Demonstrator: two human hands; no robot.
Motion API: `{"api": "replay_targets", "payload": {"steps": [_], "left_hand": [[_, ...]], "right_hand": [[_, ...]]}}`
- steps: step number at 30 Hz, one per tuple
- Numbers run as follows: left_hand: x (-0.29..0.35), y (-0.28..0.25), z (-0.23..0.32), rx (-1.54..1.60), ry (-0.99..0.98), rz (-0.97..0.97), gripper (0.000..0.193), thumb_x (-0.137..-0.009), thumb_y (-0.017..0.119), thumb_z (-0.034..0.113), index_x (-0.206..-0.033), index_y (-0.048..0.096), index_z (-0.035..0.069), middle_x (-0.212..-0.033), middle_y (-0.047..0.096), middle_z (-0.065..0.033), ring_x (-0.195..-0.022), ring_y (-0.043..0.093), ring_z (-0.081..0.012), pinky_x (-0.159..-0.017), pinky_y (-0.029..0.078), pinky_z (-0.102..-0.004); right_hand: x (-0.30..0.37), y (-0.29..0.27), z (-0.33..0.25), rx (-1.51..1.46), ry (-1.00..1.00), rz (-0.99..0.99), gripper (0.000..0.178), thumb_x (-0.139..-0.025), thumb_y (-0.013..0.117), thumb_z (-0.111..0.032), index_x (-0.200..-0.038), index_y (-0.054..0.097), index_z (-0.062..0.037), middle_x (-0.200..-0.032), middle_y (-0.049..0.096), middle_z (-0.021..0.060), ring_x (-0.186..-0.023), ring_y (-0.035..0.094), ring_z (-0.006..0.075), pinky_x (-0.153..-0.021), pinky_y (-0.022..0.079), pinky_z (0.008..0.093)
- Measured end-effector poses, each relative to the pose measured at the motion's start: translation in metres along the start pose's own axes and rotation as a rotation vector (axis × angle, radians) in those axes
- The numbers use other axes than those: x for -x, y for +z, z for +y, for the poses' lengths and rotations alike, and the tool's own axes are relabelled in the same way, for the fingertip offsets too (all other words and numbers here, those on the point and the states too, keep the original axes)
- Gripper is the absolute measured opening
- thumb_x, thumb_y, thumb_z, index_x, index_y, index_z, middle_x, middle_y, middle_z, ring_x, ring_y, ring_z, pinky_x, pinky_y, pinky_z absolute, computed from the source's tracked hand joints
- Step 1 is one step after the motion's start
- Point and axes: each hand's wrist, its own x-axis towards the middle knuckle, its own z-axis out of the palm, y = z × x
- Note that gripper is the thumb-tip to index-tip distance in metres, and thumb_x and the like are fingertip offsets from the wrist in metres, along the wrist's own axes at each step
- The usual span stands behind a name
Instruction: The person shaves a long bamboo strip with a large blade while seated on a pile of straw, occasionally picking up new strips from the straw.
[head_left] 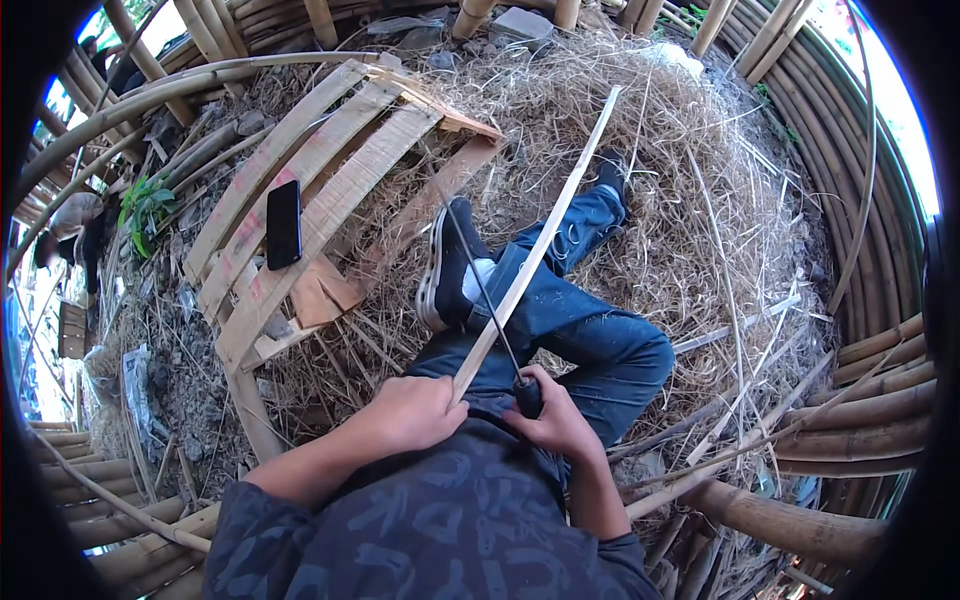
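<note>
Both hands closed around work at lap
Left hand [415,412] grips long pale bamboo strip [540,240], pointing up-right away; right hand [555,420] fists black-handled thin blade [495,315], pointing up-left

Pale, matt split-bamboo strip [540,240]; knife [495,310] w/ thin dark metal blade, black handle; rough dry straw [690,180]; worn wooden pallet [320,170].

Ground [700,210] strewn with dry straw, wooden pallet [320,170] lying on it, bamboo poles [800,520] around
</note>
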Motion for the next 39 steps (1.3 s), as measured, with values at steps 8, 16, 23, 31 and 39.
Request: {"api": "replay_targets", "payload": {"steps": [8, 16, 23, 31, 39], "left_hand": [[0.023, -0.015, -0.004, -0.233, -0.018, 0.193, 0.034, -0.087, 0.057, 0.030, -0.088, 0.057, -0.004, -0.073, 0.065, -0.0227, -0.071, 0.065, -0.0404, -0.068, 0.051, -0.0499], [0.029, -0.024, -0.010, -0.259, -0.016, 0.280, 0.031, -0.085, 0.059, 0.029, -0.088, 0.058, -0.002, -0.071, 0.064, -0.0196, -0.070, 0.065, -0.0395, -0.067, 0.052, -0.0489], [0.030, -0.018, -0.010, -0.259, -0.040, 0.232, 0.031, -0.087, 0.059, 0.029, -0.089, 0.057, -0.002, -0.074, 0.065, -0.0205, -0.072, 0.065, -0.0388, -0.067, 0.052, -0.0480], [0.033, -0.026, -0.008, -0.217, -0.060, 0.180, 0.030, -0.089, 0.057, 0.026, -0.090, 0.055, -0.003, -0.074, 0.064, -0.0212, -0.073, 0.066, -0.0392, -0.068, 0.052, -0.0488], [0.027, -0.018, -0.016, -0.208, -0.045, 0.211, 0.029, -0.088, 0.058, 0.026, -0.091, 0.055, -0.002, -0.078, 0.065, -0.0216, -0.077, 0.065, -0.0403, -0.071, 0.051, -0.0500]], "right_hand": [[-0.013, -0.025, 0.024, 0.214, -0.083, 0.230, 0.035, -0.068, 0.072, -0.010, -0.099, 0.058, 0.0002, -0.072, 0.055, 0.0124, -0.067, 0.051, 0.0182, -0.069, 0.047, 0.0303], [-0.017, -0.013, -0.008, 0.314, -0.028, 0.272, 0.037, -0.074, 0.077, -0.017, -0.101, 0.060, 0.0010, -0.075, 0.065, 0.0213, -0.076, 0.070, 0.0330, -0.068, 0.053, 0.0361], [-0.033, -0.005, -0.014, 0.327, -0.077, 0.119, 0.026, -0.072, 0.077, -0.019, -0.090, 0.066, -0.0026, -0.071, 0.064, 0.0192, -0.071, 0.067, 0.0376, -0.066, 0.052, 0.0395], [-0.049, -0.048, 0.006, 0.440, 0.004, 0.414, 0.022, -0.075, 0.073, -0.014, -0.084, 0.063, 0.0040, -0.070, 0.062, 0.0236, -0.069, 0.065, 0.0402, -0.061, 0.049, 0.0408], [-0.042, 0.010, -0.017, 0.394, -0.096, 0.062, 0.028, -0.075, 0.077, -0.025, -0.085, 0.064, -0.0029, -0.071, 0.063, 0.0210, -0.073, 0.063, 0.0415, -0.066, 0.052, 0.0420]]}}
